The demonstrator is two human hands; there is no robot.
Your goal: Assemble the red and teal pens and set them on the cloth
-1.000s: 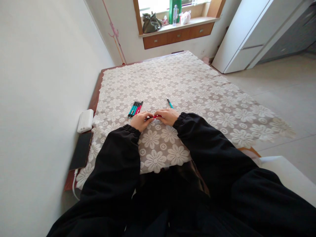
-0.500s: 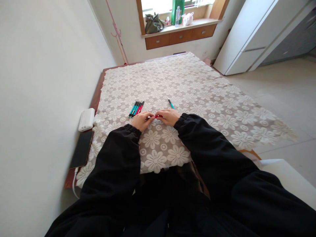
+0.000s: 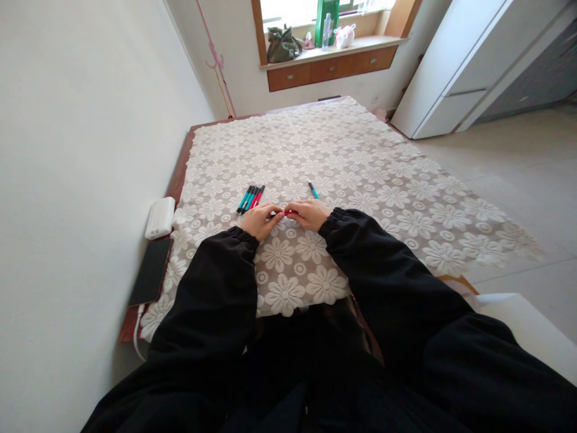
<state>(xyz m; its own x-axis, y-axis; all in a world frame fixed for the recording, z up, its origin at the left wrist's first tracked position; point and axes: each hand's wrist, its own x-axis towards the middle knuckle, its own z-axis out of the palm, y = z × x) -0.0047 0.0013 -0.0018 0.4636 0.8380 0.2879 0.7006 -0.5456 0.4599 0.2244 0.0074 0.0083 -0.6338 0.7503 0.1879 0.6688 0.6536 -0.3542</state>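
My left hand point(image 3: 261, 221) and my right hand point(image 3: 311, 214) meet over the near part of the table, fingertips pinched on a red pen point(image 3: 291, 211). Most of the pen is hidden by my fingers; a dark part shows at the left hand and red at the right. Just beyond my left hand, several teal and red pens point(image 3: 250, 198) with black ends lie side by side in a row. A single teal pen point(image 3: 314, 190) with a black part and a pale tip lies apart, beyond my right hand.
A white flowered lace cloth point(image 3: 383, 198) covers the table. Along its left edge sit a white power bank point(image 3: 160, 218) and a dark phone point(image 3: 151, 272) with a white cable point(image 3: 136, 334). A wall rises close on the left. A white fridge point(image 3: 451, 72) stands at the far right.
The view has shifted very slightly. Both hands stay in the same place with the red pen between them; the other pens have not moved.
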